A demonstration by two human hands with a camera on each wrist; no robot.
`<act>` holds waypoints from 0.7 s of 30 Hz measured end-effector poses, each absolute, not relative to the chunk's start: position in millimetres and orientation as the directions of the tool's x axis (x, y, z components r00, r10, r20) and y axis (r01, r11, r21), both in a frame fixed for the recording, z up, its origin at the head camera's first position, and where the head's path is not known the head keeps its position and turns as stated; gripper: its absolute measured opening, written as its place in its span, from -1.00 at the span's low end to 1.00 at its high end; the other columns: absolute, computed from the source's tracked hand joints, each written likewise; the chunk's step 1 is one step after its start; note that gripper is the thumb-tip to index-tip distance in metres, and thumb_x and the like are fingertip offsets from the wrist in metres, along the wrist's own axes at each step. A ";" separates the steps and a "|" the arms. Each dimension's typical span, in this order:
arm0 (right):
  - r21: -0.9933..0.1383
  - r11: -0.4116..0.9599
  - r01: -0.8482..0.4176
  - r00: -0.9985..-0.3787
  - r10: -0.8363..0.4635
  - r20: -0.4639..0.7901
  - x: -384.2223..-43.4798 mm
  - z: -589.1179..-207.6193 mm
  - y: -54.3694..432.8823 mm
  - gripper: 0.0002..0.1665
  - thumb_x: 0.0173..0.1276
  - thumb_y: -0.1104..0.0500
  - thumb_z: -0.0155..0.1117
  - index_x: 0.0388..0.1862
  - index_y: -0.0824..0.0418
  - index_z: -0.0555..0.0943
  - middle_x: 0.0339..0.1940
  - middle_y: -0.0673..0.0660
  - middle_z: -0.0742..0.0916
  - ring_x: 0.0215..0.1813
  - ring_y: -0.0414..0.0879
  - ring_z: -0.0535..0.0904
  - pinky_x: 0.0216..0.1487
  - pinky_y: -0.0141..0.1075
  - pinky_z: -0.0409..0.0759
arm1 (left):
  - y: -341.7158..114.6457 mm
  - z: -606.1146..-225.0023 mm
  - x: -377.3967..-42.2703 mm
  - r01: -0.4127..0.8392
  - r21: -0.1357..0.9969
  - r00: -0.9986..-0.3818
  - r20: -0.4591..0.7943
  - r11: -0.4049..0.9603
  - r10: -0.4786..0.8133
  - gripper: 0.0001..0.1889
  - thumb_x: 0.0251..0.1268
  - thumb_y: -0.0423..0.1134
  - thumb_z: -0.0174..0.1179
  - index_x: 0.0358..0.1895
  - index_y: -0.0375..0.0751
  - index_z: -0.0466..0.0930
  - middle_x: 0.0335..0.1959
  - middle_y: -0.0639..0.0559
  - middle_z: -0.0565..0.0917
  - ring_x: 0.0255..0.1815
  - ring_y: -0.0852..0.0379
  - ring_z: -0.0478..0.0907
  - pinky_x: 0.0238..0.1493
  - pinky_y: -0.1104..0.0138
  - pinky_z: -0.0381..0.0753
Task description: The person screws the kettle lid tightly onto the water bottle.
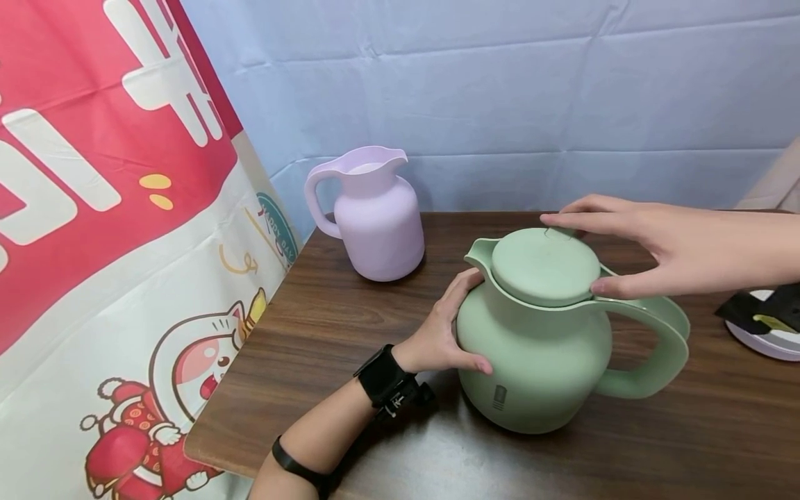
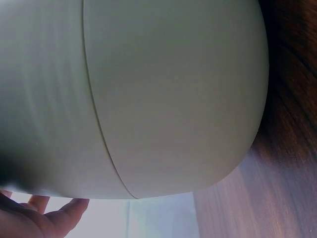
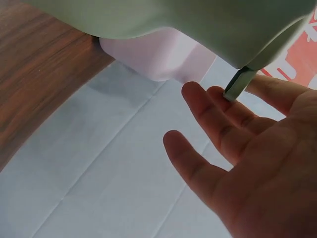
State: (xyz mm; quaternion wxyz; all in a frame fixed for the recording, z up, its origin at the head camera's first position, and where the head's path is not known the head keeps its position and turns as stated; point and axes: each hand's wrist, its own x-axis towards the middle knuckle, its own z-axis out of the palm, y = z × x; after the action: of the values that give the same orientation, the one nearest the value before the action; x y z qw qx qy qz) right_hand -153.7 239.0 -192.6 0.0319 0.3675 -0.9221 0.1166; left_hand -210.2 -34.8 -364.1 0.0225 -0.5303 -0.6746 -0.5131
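Observation:
A pale green vacuum jug (image 1: 537,354) stands upright on the wooden table, its spout to the left and its handle to the right. My left hand (image 1: 446,326) grips the jug's body from the left, thumb on the near side, with some fingertips hidden behind it. The round green lid (image 1: 544,267) sits in the jug's mouth, with a small tab raised at its far side. My right hand (image 1: 675,243) holds this lid across its edge, thumb at the near right and fingers by the tab (image 3: 239,84). In the right wrist view the outer fingers are spread apart.
A lilac jug (image 1: 381,215) without a lid stands at the back left, handle to the left. At the right lies a lilac-and-white round piece (image 1: 765,347) with something black over it. A pale blue cloth (image 1: 500,90) hangs behind the table (image 1: 337,326); a printed banner (image 1: 94,278) hangs at left.

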 end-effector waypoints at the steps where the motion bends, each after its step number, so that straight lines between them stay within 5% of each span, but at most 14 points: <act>1: -0.181 0.701 -0.689 -0.724 -0.671 0.157 -153.8 -193.9 240.3 -0.04 0.17 0.00 0.44 0.46 -0.33 0.14 0.28 -0.32 0.34 0.21 -0.40 0.32 -0.01 -0.22 0.49 | -34.8 -363.9 -210.0 0.738 0.669 -0.436 0.573 -0.088 0.694 0.25 -0.17 0.56 0.11 0.46 -0.30 -0.05 0.42 -0.14 0.07 0.39 0.06 0.10 0.36 0.21 0.16; 4: -0.163 0.712 -0.683 -0.730 -0.658 0.186 -153.4 -198.1 243.7 -0.02 0.14 -0.03 0.47 0.46 -0.31 0.15 0.26 -0.33 0.36 0.18 -0.39 0.36 -0.01 -0.31 0.47 | -35.1 -363.5 -209.5 0.736 0.671 -0.436 0.567 -0.087 0.699 0.26 -0.18 0.57 0.10 0.46 -0.31 -0.07 0.42 -0.16 0.06 0.40 0.05 0.08 0.37 0.20 0.15; 11: -0.174 0.761 -0.625 -0.780 -0.600 0.179 -151.0 -202.5 248.1 -0.02 0.12 -0.15 0.44 0.47 -0.12 0.20 0.26 -0.18 0.40 0.17 -0.14 0.44 -0.03 0.03 0.50 | -33.7 -365.0 -210.0 0.738 0.669 -0.435 0.570 -0.087 0.697 0.24 -0.17 0.56 0.10 0.46 -0.27 -0.06 0.42 -0.11 0.07 0.40 0.06 0.09 0.36 0.21 0.16; 21: -0.104 0.864 -0.492 -0.857 -0.461 0.229 -132.1 -203.1 239.4 -0.03 0.03 -0.35 0.38 0.37 0.05 0.39 0.10 -0.28 0.47 -0.48 -0.41 0.46 -0.35 -0.28 0.50 | -33.7 -366.5 -210.3 0.733 0.676 -0.445 0.562 -0.078 0.697 0.29 -0.20 0.58 0.10 0.46 -0.34 -0.08 0.41 -0.20 0.06 0.40 0.04 0.09 0.37 0.20 0.15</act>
State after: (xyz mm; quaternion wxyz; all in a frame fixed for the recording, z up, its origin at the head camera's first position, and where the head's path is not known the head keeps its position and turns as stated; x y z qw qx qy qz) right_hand -132.1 239.4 -203.1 0.0989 0.2481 -0.9604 0.0797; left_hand -210.3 -33.7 -366.5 0.0175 -0.5266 -0.6789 -0.5113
